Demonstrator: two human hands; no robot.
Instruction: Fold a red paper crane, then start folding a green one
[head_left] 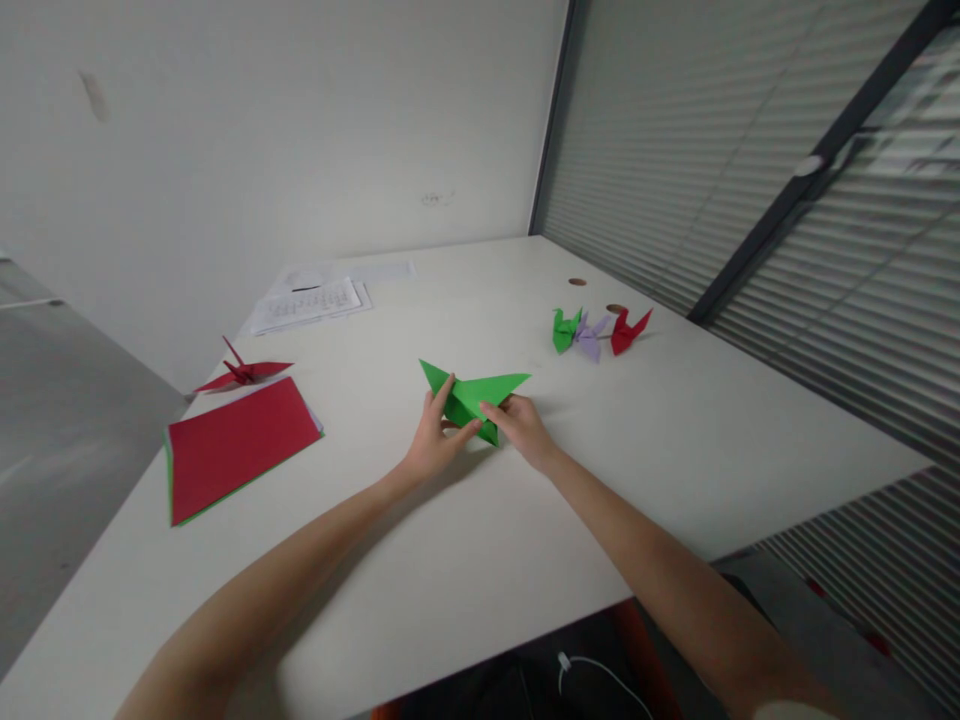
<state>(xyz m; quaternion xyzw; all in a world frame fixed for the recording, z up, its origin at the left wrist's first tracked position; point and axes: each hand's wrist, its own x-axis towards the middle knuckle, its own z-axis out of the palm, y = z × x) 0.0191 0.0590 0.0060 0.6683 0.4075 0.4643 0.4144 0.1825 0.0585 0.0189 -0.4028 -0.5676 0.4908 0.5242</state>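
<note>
A sheet of green paper [480, 392], folded into a shape with two long pointed ends, is held between both hands just above the table. My left hand [439, 430] grips its left side, fingers behind and thumb along the lower edge. On the right, my right hand [519, 425] pinches the paper between thumb and fingers; some fingertips are hidden behind it. A small folded point hangs down between the two thumbs.
Red paper sheets [244, 440] lie stacked at left, over green ones. Behind them stands a red paper crane [244, 373]. Green [564, 331], lilac [590, 338] and red [628, 332] folded cranes stand at right. Written papers [311, 303] with a pen lie near the wall.
</note>
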